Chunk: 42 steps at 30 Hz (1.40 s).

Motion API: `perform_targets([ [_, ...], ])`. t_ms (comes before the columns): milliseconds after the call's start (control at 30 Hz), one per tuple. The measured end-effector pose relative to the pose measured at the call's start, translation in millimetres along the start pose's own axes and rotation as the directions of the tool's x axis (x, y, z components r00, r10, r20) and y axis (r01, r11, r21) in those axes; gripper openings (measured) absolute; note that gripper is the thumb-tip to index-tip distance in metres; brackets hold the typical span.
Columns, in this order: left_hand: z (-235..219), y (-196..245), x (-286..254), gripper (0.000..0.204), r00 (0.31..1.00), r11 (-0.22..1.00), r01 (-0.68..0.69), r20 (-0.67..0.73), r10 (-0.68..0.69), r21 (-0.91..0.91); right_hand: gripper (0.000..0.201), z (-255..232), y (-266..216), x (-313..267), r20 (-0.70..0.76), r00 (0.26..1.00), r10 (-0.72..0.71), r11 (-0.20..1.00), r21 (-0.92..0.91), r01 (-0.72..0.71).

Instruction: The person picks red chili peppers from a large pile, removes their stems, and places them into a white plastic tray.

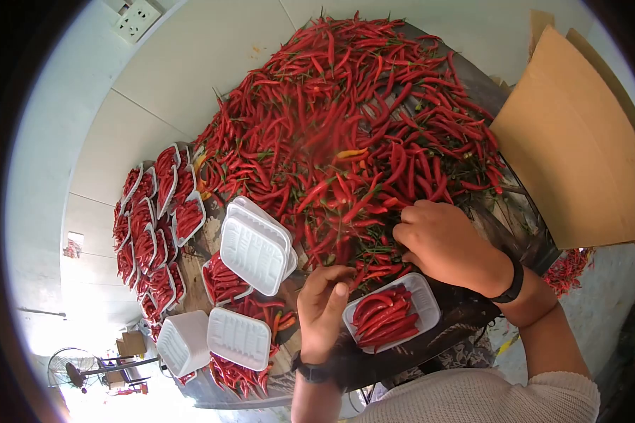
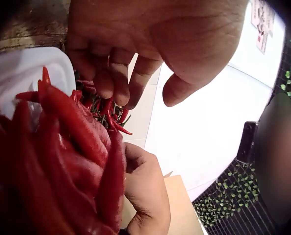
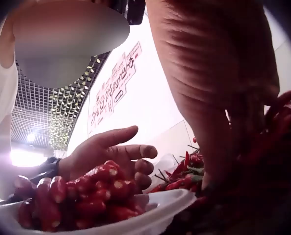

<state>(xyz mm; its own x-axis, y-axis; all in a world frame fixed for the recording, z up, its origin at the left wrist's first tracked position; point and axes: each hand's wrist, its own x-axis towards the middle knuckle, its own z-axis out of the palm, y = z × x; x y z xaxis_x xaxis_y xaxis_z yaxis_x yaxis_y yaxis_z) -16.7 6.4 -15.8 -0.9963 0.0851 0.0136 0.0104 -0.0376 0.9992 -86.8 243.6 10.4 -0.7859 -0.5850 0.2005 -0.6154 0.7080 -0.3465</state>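
In the head view, a white tray of red chillies (image 1: 386,317) stands at the table's near edge. My left hand (image 1: 322,310) is just left of it, thumb apart from loosely bent fingers, with no chilli visible between them. The right wrist view shows this left hand (image 3: 108,154) behind the filled tray (image 3: 170,200). My right hand (image 1: 448,243) reaches over the near edge of the chilli pile (image 1: 317,127), fingers pointing down. In the right wrist view the fingers of the right hand (image 3: 219,88) go down among dark, blurred chillies; whether they hold one is hidden.
Stacked empty white trays (image 1: 255,254) lie left of my left hand, with another tray (image 1: 238,338) and a tray stack (image 1: 183,343) nearer. Filled trays (image 1: 144,243) are piled at the far left. A cardboard box (image 1: 575,141) stands at the right.
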Motion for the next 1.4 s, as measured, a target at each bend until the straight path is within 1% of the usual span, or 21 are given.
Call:
perform_targets([
  [200, -2, -2, 0, 0.024, 0.999, 0.999, -0.03, 0.012, 0.029, 0.034, 0.028, 0, 6, 3, -0.028, 1.0, -0.004, 1.0, 0.018, 0.004],
  [300, -1, 1, 0, 0.022, 0.999, 0.998, -0.037, 0.013, 0.036, 0.053, 0.029, -1, 5, 6, -0.075, 0.995, -0.064, 0.996, 0.05, 0.067],
  [367, -2, 0, 0, 0.022, 0.999, 0.998, -0.04, -0.001, 0.04, 0.049, 0.03, -15, 1, 9, -0.138, 0.99, -0.016, 0.914, 0.399, 0.07],
  [400, -3, -3, 0, 0.021, 0.999, 0.997, -0.051, -0.001, 0.051, 0.064, 0.03, -21, 0, 9, -0.141, 0.99, -0.023, 0.916, 0.395, 0.078],
  [433, -4, -4, 0, 0.02, 0.998, 0.995, -0.061, -0.002, 0.061, 0.08, 0.038, -26, -1, 9, -0.091, 0.99, 0.109, 0.765, 0.644, -0.025],
  [467, -4, -4, -1, 0.02, 0.998, 0.995, -0.066, -0.004, 0.066, 0.081, 0.045, -29, -1, 8, -0.003, 0.975, 0.221, 0.538, 0.834, -0.119],
  [500, -2, -4, -1, 0.019, 0.997, 0.992, -0.081, -0.01, 0.082, 0.092, 0.045, -26, -2, 9, -0.007, 0.976, 0.218, 0.54, 0.834, -0.115],
  [567, 0, -4, -1, 0.019, 0.995, 0.989, -0.098, -0.013, 0.1, 0.107, 0.055, -9, -1, 11, 0.034, 0.986, 0.166, 0.153, 0.986, -0.06],
  [633, 1, -4, 0, 0.021, 0.991, 0.982, -0.125, -0.024, 0.129, 0.141, 0.05, 1, -2, 13, 0.012, 0.994, 0.112, 0.149, 0.988, -0.029],
  [667, 2, -3, 1, 0.021, 0.991, 0.982, -0.124, -0.024, 0.129, 0.142, 0.044, 2, -5, 13, 0.106, 0.991, 0.086, 0.118, 0.986, -0.116],
  [700, 3, -3, 2, 0.023, 0.982, 0.97, -0.179, -0.03, 0.186, 0.162, 0.038, 3, -8, 13, 0.199, 0.978, 0.057, 0.09, 0.975, -0.204],
  [767, 3, -3, 2, 0.024, 0.97, 0.956, -0.231, -0.038, 0.242, 0.182, 0.031, 4, -13, 13, 0.23, 0.97, 0.073, 0.076, 0.969, -0.236],
  [833, 3, -6, 2, 0.027, 0.946, 0.902, -0.293, -0.04, 0.321, 0.318, 0.019, 7, -16, 13, 0.294, 0.95, 0.103, 0.043, 0.953, -0.3],
  [967, 6, -2, 0, 0.025, 0.958, 0.924, -0.222, -0.109, 0.267, 0.312, 0.018, 13, -18, 12, 0.266, 0.96, 0.091, 0.004, 0.964, -0.267],
  [1033, 5, -2, -1, 0.021, 0.967, 0.951, -0.176, -0.134, 0.215, 0.256, 0.017, 12, -22, 11, 0.016, 0.996, 0.088, 0.396, 0.917, -0.049],
  [1067, 5, -1, -1, 0.021, 0.968, 0.951, -0.173, -0.135, 0.212, 0.254, 0.017, 11, -22, 12, 0.018, 0.996, 0.089, 0.395, 0.917, -0.052],
  [1133, 6, 2, -2, 0.019, 0.969, 0.949, -0.166, -0.136, 0.207, 0.267, 0.017, 10, -23, 12, -0.173, 0.985, 0.012, 0.652, 0.748, 0.124],
  [1267, 3, 0, -3, 0.02, 0.982, 0.951, -0.118, -0.108, 0.154, 0.285, 0.018, 12, -20, 13, -0.139, 0.99, 0.027, 0.637, 0.766, 0.09],
  [1333, 2, 0, -2, 0.021, 0.981, 0.943, -0.155, -0.069, 0.182, 0.293, 0.016, 13, -20, 13, -0.006, 0.996, 0.09, 0.421, 0.906, -0.033],
  [1367, 2, 1, -2, 0.021, 0.981, 0.944, -0.153, -0.067, 0.18, 0.293, 0.016, 13, -19, 12, -0.005, 0.996, 0.093, 0.42, 0.907, -0.035],
  [1400, 2, 3, -2, 0.021, 0.985, 0.955, -0.137, -0.066, 0.159, 0.264, 0.015, 12, -19, 13, 0.096, 0.989, 0.109, 0.304, 0.944, -0.125],
])
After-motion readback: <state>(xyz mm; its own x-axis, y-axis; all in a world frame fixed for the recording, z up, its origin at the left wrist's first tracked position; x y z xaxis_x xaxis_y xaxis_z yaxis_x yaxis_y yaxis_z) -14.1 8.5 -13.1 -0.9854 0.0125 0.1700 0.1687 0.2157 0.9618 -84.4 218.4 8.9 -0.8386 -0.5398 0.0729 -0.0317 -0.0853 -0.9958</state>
